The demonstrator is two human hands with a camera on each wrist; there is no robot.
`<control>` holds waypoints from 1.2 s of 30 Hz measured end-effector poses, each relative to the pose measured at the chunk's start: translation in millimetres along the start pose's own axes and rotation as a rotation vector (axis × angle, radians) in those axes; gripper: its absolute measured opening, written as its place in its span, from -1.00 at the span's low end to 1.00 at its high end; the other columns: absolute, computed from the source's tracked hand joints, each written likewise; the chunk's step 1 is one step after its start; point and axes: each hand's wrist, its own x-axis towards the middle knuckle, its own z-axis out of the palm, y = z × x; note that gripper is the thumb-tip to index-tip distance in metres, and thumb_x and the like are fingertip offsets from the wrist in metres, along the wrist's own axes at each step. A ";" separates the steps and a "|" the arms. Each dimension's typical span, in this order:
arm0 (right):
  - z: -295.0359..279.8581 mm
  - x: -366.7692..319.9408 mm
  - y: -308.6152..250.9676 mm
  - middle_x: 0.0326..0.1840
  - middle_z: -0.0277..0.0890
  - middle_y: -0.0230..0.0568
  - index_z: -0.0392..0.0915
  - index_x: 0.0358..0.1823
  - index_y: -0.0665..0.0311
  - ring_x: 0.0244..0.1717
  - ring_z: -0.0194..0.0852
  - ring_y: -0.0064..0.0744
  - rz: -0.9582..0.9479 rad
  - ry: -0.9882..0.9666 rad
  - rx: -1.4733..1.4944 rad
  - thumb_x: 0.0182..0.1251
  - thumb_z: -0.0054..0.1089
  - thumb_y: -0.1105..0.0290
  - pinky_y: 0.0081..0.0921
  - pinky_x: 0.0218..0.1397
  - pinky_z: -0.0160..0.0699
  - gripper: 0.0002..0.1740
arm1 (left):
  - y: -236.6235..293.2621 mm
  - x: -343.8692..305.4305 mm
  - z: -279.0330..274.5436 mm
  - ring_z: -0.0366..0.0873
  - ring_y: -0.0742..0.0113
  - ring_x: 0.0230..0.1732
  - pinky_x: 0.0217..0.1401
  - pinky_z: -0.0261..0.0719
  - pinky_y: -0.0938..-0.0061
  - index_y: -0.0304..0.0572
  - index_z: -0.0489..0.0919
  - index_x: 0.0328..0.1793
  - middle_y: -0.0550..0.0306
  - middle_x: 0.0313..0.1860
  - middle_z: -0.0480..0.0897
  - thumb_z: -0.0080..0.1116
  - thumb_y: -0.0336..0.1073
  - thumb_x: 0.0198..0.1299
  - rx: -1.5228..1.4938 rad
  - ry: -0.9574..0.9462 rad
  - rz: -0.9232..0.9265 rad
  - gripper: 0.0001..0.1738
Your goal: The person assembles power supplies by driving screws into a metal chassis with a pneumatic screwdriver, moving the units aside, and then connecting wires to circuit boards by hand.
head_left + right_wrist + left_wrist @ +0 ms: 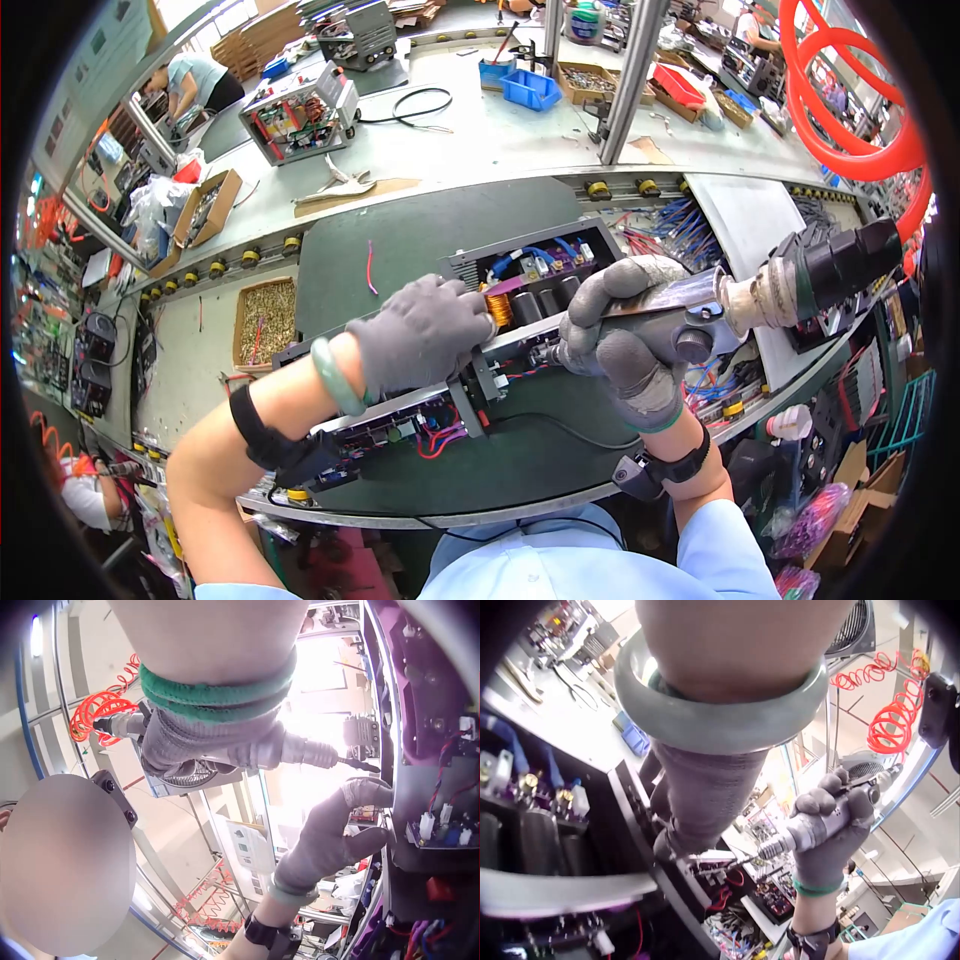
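My gloved left hand (425,335) grips the metal frame of an open electronic unit (478,266), its fingers bent over the edge. Black cylinders, a copper coil (499,310) and blue wires sit inside the unit. My gloved right hand (628,335) is wrapped around a metal air screwdriver (690,305), held roughly level. In the right wrist view the screwdriver's bit (358,764) points at the unit's side panel, close by the left fingertips (371,792). Circuit boards (395,430) with red and purple wires line the unit's near side.
A green mat (350,240) lies under the unit, a loose red wire (371,268) on it. At left stands a box of small screws (266,320); at right are bundled wires (690,230). A red coiled air hose (850,110) hangs at upper right. Another person (195,85) works far left.
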 end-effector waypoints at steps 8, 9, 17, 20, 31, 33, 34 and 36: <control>1.6 -19.2 -9.7 -0.01 0.54 -0.17 0.39 0.21 0.27 -0.01 0.53 -0.45 -0.017 0.077 0.004 0.32 0.38 0.44 -0.42 0.12 0.59 -0.51 | 19.2 -15.7 25.6 0.63 0.24 -0.30 -0.21 0.60 0.32 -0.02 0.66 -0.14 0.24 -0.35 0.59 0.17 -0.31 0.14 0.360 0.294 -0.038 -0.83; 2.4 -21.3 -11.2 -0.01 0.55 -0.17 0.40 0.21 0.27 -0.01 0.54 -0.46 -0.017 0.085 -0.006 0.32 0.38 0.44 -0.43 0.12 0.59 -0.52 | 20.2 -15.4 25.4 0.63 0.25 -0.33 -0.25 0.59 0.33 -0.01 0.66 -0.14 0.25 -0.37 0.58 0.16 -0.31 0.14 0.403 0.308 -0.028 -0.83; 6.1 -31.8 -18.5 -0.01 0.58 -0.20 0.42 0.22 0.27 0.00 0.56 -0.50 0.002 0.161 0.090 0.31 0.39 0.49 -0.54 0.09 0.58 -0.51 | 23.9 -1.5 17.9 0.58 0.25 -0.50 -0.45 0.54 0.37 -0.10 0.61 -0.22 0.18 -0.43 0.58 0.19 -0.33 0.16 0.359 0.248 -0.102 -0.91; 3.8 -35.1 -24.2 -0.02 0.58 -0.19 0.42 0.24 0.23 -0.04 0.56 -0.52 0.005 0.193 0.098 0.29 0.43 0.46 -0.58 -0.01 0.60 -0.47 | 19.0 -7.5 0.2 0.36 0.54 -0.66 -0.64 0.28 0.64 -0.16 0.52 -0.35 0.27 -0.54 0.48 0.03 -0.31 0.38 -1.545 0.562 -0.625 -0.79; 12.5 -43.9 -54.5 0.09 0.56 0.00 0.40 0.37 0.15 -0.06 0.62 -0.31 -0.071 0.058 0.433 0.29 0.41 0.52 -0.39 -0.16 0.69 -0.37 | 154.1 -21.3 61.3 0.53 0.51 -0.62 -0.48 0.67 0.53 -0.26 0.58 -0.03 0.07 -0.29 0.69 0.06 -0.29 0.39 -2.140 0.611 -0.565 -0.80; 17.5 -50.5 -55.4 0.12 0.55 0.07 0.37 0.41 0.19 0.00 0.64 -0.19 -0.113 0.033 0.481 0.28 0.40 0.56 -0.30 -0.10 0.70 -0.33 | 159.1 -14.4 66.7 0.59 0.48 -0.57 -0.42 0.72 0.50 -0.29 0.57 0.02 0.05 -0.26 0.70 0.05 -0.31 0.40 -2.189 0.670 -0.540 -0.78; 20.3 -54.1 -56.0 0.12 0.55 0.07 0.37 0.41 0.19 0.00 0.64 -0.19 -0.113 0.035 0.478 0.28 0.40 0.56 -0.30 -0.10 0.70 -0.33 | 160.8 -12.6 70.1 0.65 0.45 -0.52 -0.37 0.77 0.47 -0.31 0.55 0.07 0.03 -0.23 0.70 0.03 -0.32 0.41 -2.238 0.727 -0.516 -0.76; 23.7 -59.5 -57.5 0.11 0.55 0.07 0.37 0.41 0.19 -0.02 0.64 -0.21 -0.153 0.081 0.399 0.28 0.41 0.51 -0.29 -0.11 0.70 -0.33 | 160.3 -13.0 81.0 0.73 0.38 -0.37 -0.22 0.81 0.38 -0.30 0.55 0.08 0.02 -0.17 0.70 0.03 -0.35 0.42 -2.289 0.729 -0.410 -0.78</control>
